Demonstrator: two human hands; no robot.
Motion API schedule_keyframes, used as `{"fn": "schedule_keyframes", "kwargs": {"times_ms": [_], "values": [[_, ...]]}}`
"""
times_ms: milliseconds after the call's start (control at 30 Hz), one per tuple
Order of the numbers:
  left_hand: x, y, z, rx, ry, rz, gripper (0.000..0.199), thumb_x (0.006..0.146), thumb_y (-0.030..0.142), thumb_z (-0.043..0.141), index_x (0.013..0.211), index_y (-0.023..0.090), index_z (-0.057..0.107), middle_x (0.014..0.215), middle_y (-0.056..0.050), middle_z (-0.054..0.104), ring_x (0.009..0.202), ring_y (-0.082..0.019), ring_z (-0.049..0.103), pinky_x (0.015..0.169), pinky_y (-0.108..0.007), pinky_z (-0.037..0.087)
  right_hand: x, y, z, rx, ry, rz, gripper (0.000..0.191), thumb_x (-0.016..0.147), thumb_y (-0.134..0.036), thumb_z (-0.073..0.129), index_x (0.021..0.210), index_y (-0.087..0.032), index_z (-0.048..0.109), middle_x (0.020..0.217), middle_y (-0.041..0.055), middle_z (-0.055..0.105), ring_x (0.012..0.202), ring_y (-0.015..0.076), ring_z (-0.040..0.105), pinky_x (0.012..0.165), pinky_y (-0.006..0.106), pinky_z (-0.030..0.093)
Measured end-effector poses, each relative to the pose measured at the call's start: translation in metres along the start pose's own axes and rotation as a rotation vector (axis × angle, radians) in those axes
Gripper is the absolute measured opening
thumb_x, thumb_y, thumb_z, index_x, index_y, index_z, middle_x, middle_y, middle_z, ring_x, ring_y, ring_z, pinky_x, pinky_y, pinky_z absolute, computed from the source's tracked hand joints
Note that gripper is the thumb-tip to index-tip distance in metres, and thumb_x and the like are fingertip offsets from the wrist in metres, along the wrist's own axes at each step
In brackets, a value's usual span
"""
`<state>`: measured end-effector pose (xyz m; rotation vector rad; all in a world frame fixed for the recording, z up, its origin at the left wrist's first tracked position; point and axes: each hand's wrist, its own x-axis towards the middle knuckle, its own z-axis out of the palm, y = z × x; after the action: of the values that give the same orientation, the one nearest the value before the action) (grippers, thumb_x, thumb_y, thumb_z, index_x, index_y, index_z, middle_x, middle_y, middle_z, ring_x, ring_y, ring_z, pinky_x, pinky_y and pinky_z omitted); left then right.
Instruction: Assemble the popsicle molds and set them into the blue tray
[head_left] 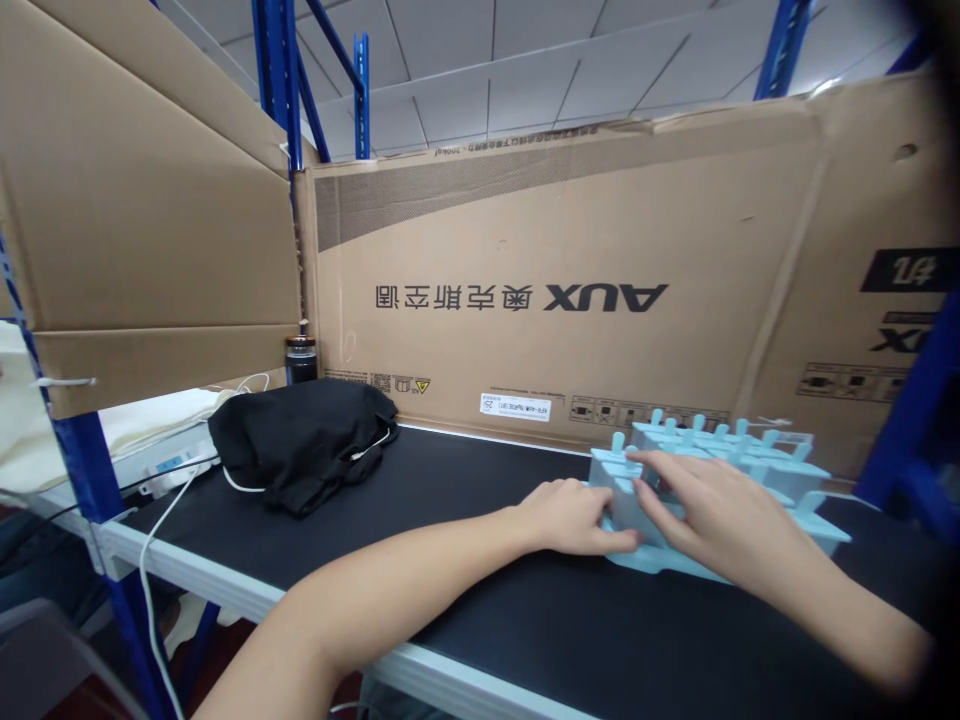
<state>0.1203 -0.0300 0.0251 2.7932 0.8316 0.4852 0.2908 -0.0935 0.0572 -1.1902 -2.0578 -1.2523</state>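
Observation:
A light blue ice pop mold set point(780, 475), with several upright stick handles on its lids, stands on the black shelf at the right. My left hand point(566, 515) grips its left end, the thumb low along the front and the fingers behind the corner. From the right, my right hand point(712, 500) reaches over the same end. Its index finger and thumb pinch at the top of the leftmost mold, just beside a stick handle point(618, 442). The right hand covers the middle of the set, and its other fingers are partly hidden.
A large cardboard panel point(480, 230) stands behind the shelf, another point(150, 190) at the left. Black cloth point(300, 435) lies at left with a white cord; behind it stands a dark jar point(301, 362). Blue posts point(911, 400) and a pale front rail point(465, 685) frame the shelf.

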Motion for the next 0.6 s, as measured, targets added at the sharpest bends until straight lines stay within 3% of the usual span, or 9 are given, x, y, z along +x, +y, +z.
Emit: {"fn": "schedule_keyframes", "kwargs": {"times_ms": [600], "values": [[0.0021,-0.0013,0.0026,0.03,0.0,-0.008,0.054,0.078,0.068,0.041,0.095,0.02,0.058,0.086,-0.007,0.066,0.09,-0.027,0.064,0.073,-0.036,0.05,-0.002,0.0043,0.0018,-0.001,-0.031,-0.006,0.026,0.085,-0.019,0.036,0.091,-0.015,0.06,0.083,0.0058,0.068,0.07,0.02,0.064,0.064,0.033,0.048]]}}
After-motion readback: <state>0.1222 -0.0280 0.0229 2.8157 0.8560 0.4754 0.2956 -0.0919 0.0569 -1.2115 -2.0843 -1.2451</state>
